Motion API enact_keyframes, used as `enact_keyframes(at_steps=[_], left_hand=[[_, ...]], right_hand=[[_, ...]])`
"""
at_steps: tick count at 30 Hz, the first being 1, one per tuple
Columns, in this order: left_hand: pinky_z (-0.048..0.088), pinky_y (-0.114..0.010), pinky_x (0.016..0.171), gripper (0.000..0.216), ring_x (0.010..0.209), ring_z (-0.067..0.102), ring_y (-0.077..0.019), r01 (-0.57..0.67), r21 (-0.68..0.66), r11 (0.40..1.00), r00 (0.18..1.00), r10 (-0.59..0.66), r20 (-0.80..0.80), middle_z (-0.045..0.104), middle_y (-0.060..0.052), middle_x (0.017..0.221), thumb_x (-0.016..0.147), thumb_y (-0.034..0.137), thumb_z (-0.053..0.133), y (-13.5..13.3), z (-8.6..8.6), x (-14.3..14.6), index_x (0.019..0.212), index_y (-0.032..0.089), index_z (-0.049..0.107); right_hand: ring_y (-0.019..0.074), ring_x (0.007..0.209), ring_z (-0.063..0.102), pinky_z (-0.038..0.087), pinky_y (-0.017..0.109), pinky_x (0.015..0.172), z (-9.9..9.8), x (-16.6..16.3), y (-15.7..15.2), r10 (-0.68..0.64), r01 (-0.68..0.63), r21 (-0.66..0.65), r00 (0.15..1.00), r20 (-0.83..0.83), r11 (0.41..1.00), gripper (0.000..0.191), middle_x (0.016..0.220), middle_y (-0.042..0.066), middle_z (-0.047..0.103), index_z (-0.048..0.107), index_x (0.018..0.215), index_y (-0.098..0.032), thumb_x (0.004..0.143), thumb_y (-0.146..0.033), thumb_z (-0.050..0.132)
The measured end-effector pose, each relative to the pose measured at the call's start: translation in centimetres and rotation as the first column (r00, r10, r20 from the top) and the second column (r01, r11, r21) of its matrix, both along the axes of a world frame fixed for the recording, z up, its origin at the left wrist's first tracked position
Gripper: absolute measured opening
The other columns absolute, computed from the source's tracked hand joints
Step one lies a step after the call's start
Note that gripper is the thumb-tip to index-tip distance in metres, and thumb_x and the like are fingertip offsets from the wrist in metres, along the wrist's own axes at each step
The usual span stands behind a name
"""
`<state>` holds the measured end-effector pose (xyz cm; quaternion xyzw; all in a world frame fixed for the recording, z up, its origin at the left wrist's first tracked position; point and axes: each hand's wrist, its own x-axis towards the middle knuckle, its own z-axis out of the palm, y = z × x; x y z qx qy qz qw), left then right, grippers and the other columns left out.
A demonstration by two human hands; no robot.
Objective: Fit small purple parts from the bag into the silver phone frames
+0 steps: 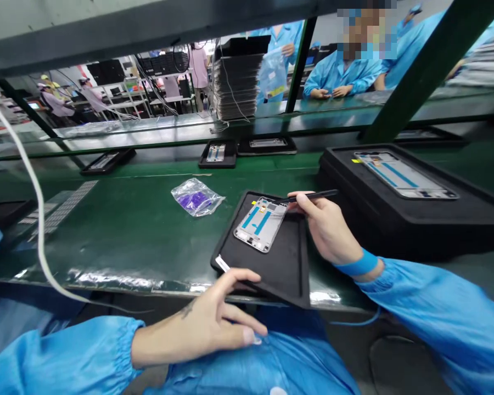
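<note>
My right hand (327,225), a blue band at its wrist, pinches slim black tweezers (319,195). Their tip reaches the upper edge of a silver phone frame (261,225) with blue strips and a small yellow tab. The frame lies at an angle in a shallow black foam tray (286,263), which sits at the table's front edge. My left hand (214,315) is open, with its index finger over the tray's near left edge and its thumb lower down. Something small and whitish shows by the thumb tip; I cannot tell what it is.
Stacked black trays (415,230) with another phone frame (407,175) on top stand to the right. A clear bag with purple contents (197,198) lies left of the tray. Smaller trays (267,145) line the back. A white cable (35,186) hangs at left. Co-workers sit beyond.
</note>
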<state>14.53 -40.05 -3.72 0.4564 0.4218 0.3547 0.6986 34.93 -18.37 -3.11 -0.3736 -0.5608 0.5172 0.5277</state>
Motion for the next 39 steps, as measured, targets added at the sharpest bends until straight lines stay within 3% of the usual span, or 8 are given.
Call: enact_keyframes(at_steps=[5,8,12,24,26,29,34,39], left_hand=[[0.057,-0.03,0.089,0.046,0.107,0.072,-0.0201,0.535,0.183,0.825,0.821,-0.458,-0.34,0.067,-0.009,0.131,0.102,0.033,0.056,1.9,3.7,-0.5,0.146,0.03,0.046],[0.052,-0.039,0.1,0.029,0.118,0.063,-0.0245,0.624,0.471,0.623,0.603,-0.001,-0.798,0.066,-0.012,0.127,0.106,0.024,0.043,5.3,4.4,-0.4,0.13,0.018,0.058],[0.052,-0.039,0.082,0.018,0.099,0.06,-0.0267,0.78,0.368,0.506,0.161,0.405,-0.9,0.064,-0.013,0.11,0.104,0.02,0.044,9.0,2.9,0.2,0.108,0.014,0.061],[0.04,-0.031,0.06,0.017,0.071,0.052,-0.0184,0.825,0.527,0.203,0.451,0.326,-0.831,0.057,-0.005,0.08,0.101,0.014,0.044,8.8,3.2,0.9,0.095,0.017,0.06],[0.039,-0.031,0.063,0.024,0.074,0.053,-0.0189,0.791,0.567,0.23,0.412,0.485,-0.772,0.058,-0.006,0.079,0.102,0.012,0.041,10.5,3.2,-1.2,0.091,0.017,0.062],[0.045,-0.034,0.075,0.023,0.087,0.055,-0.0214,0.68,0.589,0.436,0.196,0.666,-0.719,0.064,-0.011,0.096,0.102,0.011,0.041,13.4,3.1,-6.1,0.098,0.014,0.064],[0.047,-0.045,0.102,0.021,0.123,0.05,-0.0278,0.591,0.583,0.557,0.127,0.65,-0.749,0.057,-0.016,0.133,0.098,0.01,0.048,15.7,2.9,-11.8,0.107,0.013,0.067],[0.05,-0.048,0.103,0.025,0.133,0.044,-0.031,0.599,0.464,0.652,-0.006,0.584,-0.812,0.049,-0.018,0.143,0.099,0.008,0.044,15.8,2.4,-11.0,0.11,0.012,0.066]], right_hand=[[0.0197,0.081,0.065,0.049,0.036,0.089,0.0,-0.8,0.6,0.086,-0.09,0.026,0.99,0.116,0.996,0.035,0.077,0.002,0.071,0.077,0.09,-0.019,0.076,-0.051,0.081],[0.0202,0.081,0.065,0.05,0.035,0.086,0.0,-1.0,0.5,0.101,-0.11,0.044,0.981,0.165,0.993,0.034,0.076,0.002,0.071,0.077,0.089,-0.02,0.076,-0.051,0.08],[0.0206,0.08,0.065,0.051,0.036,0.083,-0.3,-1.0,0.1,0.07,-0.082,0.055,0.979,0.194,0.995,0.032,0.082,0.002,0.072,0.076,0.092,-0.022,0.078,-0.051,0.078],[0.0225,0.083,0.065,0.049,0.039,0.086,-0.6,-1.0,-0.7,-0.048,0.044,0.021,0.956,0.291,0.999,0.039,0.084,0.003,0.072,0.077,0.096,-0.023,0.077,-0.057,0.076],[0.0215,0.083,0.064,0.048,0.04,0.088,-0.5,-0.9,-0.6,-0.058,0.057,0.012,0.963,0.264,0.998,0.041,0.083,0.002,0.072,0.077,0.096,-0.023,0.075,-0.058,0.078],[0.0196,0.081,0.063,0.047,0.04,0.09,0.2,-1.1,-0.3,-0.07,0.076,-0.03,0.982,0.175,0.997,0.039,0.08,0.001,0.071,0.078,0.093,-0.023,0.07,-0.055,0.083],[0.0202,0.079,0.066,0.048,0.042,0.089,1.3,-2.3,0.2,-0.07,0.068,0.018,0.99,0.125,0.998,0.038,0.083,0.003,0.073,0.079,0.09,-0.023,0.068,-0.054,0.086],[0.0226,0.082,0.069,0.05,0.044,0.086,0.8,-2.7,0.2,-0.072,0.059,0.065,0.973,0.219,0.996,0.037,0.089,0.005,0.075,0.08,0.092,-0.025,0.073,-0.057,0.081]])
